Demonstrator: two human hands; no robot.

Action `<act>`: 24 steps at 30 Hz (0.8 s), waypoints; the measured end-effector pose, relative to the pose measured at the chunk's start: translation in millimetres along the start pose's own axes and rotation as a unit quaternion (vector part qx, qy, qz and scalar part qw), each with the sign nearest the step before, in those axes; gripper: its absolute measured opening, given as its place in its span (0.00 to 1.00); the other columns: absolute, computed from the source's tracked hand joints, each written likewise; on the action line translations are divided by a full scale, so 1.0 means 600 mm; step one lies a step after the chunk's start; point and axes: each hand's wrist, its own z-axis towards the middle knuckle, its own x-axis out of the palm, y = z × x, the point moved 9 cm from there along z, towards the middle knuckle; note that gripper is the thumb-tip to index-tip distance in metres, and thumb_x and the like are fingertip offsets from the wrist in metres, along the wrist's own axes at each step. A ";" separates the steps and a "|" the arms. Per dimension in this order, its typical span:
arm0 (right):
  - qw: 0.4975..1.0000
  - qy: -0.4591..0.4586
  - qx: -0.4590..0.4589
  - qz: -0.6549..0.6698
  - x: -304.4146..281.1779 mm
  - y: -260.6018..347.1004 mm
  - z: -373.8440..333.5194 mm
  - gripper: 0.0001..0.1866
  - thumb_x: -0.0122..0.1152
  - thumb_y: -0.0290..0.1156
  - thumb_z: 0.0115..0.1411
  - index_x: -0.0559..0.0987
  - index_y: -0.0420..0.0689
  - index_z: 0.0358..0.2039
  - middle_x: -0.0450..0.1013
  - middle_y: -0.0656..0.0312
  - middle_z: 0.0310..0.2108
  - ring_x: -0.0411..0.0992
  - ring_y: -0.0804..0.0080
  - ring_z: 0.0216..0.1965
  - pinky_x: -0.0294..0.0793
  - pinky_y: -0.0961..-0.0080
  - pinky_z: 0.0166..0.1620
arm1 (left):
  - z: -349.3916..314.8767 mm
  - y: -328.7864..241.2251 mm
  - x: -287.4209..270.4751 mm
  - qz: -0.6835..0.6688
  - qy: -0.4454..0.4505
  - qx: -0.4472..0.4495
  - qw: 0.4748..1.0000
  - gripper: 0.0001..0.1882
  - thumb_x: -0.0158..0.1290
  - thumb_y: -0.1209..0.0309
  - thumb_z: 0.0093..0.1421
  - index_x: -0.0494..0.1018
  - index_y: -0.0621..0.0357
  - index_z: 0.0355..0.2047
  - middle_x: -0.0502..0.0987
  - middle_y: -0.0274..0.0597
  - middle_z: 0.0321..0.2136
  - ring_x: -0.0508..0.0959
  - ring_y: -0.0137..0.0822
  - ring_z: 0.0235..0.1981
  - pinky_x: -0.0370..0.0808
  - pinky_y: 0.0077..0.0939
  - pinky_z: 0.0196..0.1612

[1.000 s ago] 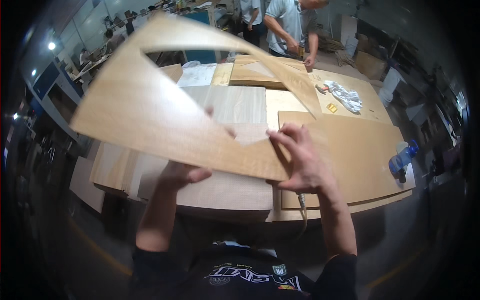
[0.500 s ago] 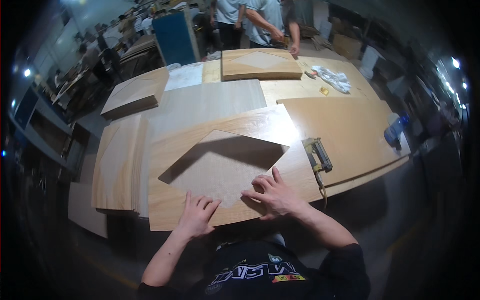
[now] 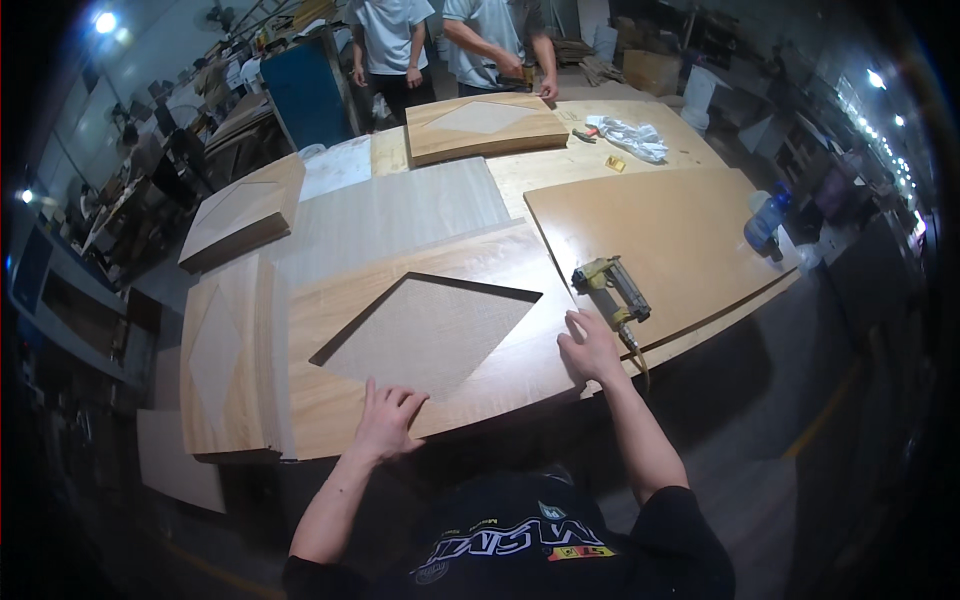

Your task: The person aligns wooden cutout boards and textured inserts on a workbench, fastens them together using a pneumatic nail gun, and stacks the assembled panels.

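A wood-grain panel (image 3: 480,370) with a diamond-shaped opening lies before me. A pale textured surface (image 3: 415,330) shows through the opening. My left hand (image 3: 388,420) rests on the panel's front edge, below the opening, with its fingers spread on top and the thumb by the edge. At the panel's right edge is my right hand (image 3: 593,347), its fingers apart and touching the rim. Just beyond it, a yellow and black nail gun (image 3: 615,288) with a hose lies on a tan board (image 3: 660,225). Neither hand holds the gun.
Stacks of diamond-patterned panels stand at the left (image 3: 225,360), far left (image 3: 240,215) and far middle (image 3: 480,130). A white cloth (image 3: 632,138), a small yellow piece (image 3: 615,163) and a blue-capped bottle (image 3: 766,225) lie to the right. Two people stand across the table.
The panel, tilted with its far side raised before, now lies flatter. My right hand has moved from the front edge to the right edge. My left hand stays near the front.
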 end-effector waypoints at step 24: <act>0.986 0.147 -0.063 -0.054 0.021 -0.048 0.013 0.39 0.73 0.40 0.53 0.71 0.35 0.62 0.67 0.44 0.61 0.67 0.49 0.63 0.65 0.61 0.65 | 0.017 0.027 0.036 0.018 -0.026 0.004 1.000 0.48 0.71 0.44 0.40 0.70 0.49 0.59 0.71 0.45 0.54 0.68 0.47 0.61 0.54 0.66 0.68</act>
